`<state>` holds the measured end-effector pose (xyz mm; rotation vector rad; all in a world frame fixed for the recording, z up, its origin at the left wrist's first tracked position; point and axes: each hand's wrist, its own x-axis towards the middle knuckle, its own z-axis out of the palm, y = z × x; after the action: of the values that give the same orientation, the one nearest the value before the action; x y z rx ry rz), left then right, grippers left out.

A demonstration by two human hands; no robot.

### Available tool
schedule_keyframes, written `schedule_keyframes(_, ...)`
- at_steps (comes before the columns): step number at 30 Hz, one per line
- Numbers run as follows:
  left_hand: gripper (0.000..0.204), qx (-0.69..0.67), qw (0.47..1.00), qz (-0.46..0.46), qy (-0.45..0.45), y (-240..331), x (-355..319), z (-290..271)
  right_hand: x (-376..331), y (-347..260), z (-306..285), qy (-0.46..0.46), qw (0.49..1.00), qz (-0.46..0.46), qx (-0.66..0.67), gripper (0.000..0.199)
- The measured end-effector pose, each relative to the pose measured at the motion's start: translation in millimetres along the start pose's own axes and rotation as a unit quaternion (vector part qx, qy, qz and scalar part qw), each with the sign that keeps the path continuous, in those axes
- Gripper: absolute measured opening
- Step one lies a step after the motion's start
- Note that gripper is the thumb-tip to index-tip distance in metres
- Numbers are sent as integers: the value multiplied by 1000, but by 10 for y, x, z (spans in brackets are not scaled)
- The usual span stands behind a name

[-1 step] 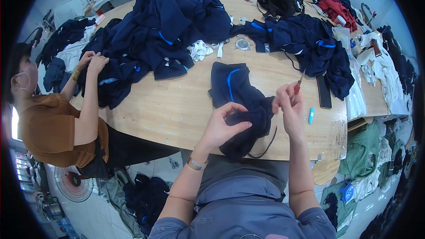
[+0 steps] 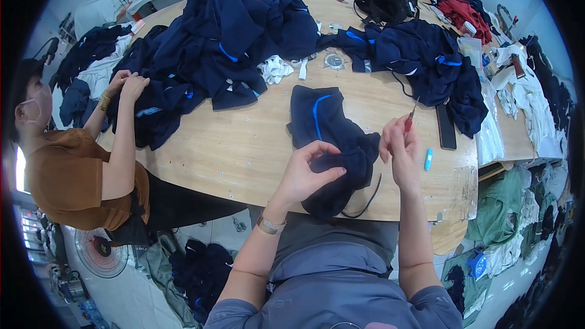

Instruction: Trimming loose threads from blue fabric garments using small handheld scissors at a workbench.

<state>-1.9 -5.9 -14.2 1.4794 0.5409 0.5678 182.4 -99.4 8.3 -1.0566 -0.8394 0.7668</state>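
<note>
A navy garment piece with a bright blue stripe lies on the table in front of me, its near end bunched up. My left hand pinches a fold of this cloth between thumb and fingers. A thin dark cord trails from its near side. Just right of the cloth, my right hand is raised and closed around a small red-handled tool with a thin metal tip pointing up and away. No contact shows between that tip and the garment in front of me.
A large navy garment heap covers the far left, where a co-worker handles cloth. More navy garments, a black phone and a light blue pen-like object lie to the right. A black bag sits beyond.
My right hand has shifted slightly to the right with the red-handled tool. The left hand and the garment look the same.
</note>
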Motion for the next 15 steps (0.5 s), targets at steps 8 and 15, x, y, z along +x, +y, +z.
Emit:
schedule_keyframes(8, 26, -4, 1000, -13, 3, 45, 24, 20, -236, 128, -121, -156, 865, -66, -472, 27)
schedule_keyframes(15, 25, 5, 1000, 0, 5, 53, 27, 26, -247, 67, -66, -109, 903, -9, -416, 37)
